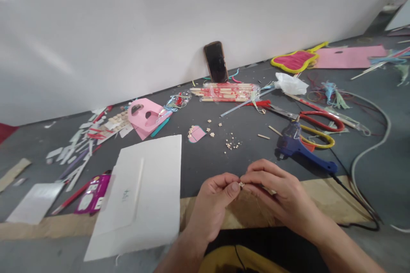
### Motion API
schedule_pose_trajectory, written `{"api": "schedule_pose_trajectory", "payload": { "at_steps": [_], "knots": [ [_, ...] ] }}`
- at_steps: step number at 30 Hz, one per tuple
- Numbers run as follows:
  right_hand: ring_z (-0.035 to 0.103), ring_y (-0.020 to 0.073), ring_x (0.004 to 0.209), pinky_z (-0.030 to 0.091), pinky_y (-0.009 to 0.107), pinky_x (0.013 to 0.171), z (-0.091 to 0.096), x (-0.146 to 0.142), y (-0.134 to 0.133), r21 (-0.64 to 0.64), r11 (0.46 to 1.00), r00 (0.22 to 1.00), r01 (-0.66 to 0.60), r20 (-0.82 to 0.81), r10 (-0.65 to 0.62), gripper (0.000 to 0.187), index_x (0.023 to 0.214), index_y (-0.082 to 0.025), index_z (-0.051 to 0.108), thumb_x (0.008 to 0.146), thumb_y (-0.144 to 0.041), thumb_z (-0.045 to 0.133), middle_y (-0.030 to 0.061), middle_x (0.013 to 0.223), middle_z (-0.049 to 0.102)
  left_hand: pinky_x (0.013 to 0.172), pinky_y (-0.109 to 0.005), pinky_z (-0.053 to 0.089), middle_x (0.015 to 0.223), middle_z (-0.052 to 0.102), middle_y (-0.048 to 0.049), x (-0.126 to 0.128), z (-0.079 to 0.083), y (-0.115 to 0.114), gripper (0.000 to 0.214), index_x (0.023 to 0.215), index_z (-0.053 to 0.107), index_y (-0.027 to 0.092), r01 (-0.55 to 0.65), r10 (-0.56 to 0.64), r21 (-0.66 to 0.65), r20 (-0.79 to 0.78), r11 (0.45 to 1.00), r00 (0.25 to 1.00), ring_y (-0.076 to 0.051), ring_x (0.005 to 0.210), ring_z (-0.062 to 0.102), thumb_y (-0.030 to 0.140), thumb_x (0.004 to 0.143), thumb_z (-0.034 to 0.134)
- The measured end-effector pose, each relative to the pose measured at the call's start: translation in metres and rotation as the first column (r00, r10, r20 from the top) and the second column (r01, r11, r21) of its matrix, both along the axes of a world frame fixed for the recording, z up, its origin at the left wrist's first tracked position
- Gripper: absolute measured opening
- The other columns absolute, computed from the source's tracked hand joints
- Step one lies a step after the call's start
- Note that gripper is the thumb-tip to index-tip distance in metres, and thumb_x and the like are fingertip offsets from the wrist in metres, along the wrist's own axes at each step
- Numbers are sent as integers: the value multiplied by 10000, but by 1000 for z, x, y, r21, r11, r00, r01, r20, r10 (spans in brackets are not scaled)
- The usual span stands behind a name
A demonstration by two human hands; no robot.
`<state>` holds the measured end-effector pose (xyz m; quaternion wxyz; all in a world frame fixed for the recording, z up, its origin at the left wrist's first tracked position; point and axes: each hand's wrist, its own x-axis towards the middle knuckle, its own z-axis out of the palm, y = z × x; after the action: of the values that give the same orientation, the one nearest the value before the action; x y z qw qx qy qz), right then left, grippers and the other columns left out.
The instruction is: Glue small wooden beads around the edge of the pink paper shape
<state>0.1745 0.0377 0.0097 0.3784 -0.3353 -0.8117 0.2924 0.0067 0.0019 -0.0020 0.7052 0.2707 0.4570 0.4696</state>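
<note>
My left hand [214, 199] and my right hand [278, 187] meet at the fingertips low in the middle of the view. Between them they pinch a tiny pale wooden bead [241, 184], both hands closed on it. A thin stick or thread seems to run under my right fingers, but I cannot make it out. Just beyond the hands lies a small scatter of similar beads [232, 143] on the dark grey floor. A small pink card piece with beads on it [196, 133] lies farther left.
A blue glue gun [299, 147] with its black cord lies right of the hands, by red and yellow scissors [320, 126]. White paper sheets [144, 196] lie left. A phone [216, 62] leans on the wall above a pack of sticks [226, 92]. Pink cut-outs [145, 116] and paper scraps lie left.
</note>
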Motion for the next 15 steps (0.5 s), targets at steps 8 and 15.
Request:
{"api": "schedule_pose_trajectory", "payload": {
  "at_steps": [8, 15],
  "knots": [
    [634, 130, 773, 563, 232, 697, -1, -1, -1, 9, 1000, 1000, -3, 11, 2, 151, 945, -195, 668, 898, -194, 525, 62, 886, 621, 669, -255, 337, 654, 504, 5, -1, -1, -1, 257, 683, 664, 135, -7, 7, -29, -12, 1000, 1000, -115, 654, 422, 374, 705, 756],
    [639, 137, 790, 566, 234, 705, 0, -1, -2, -7, 1000, 1000, 15, 5, -15, 148, 957, -204, 665, 888, -202, 535, 60, 897, 631, 663, -249, 348, 642, 520, 3, 1, -2, -1, 234, 678, 675, 132, -18, 19, -32, 34, 999, 999, -110, 643, 433, 349, 712, 755]
  ]
}}
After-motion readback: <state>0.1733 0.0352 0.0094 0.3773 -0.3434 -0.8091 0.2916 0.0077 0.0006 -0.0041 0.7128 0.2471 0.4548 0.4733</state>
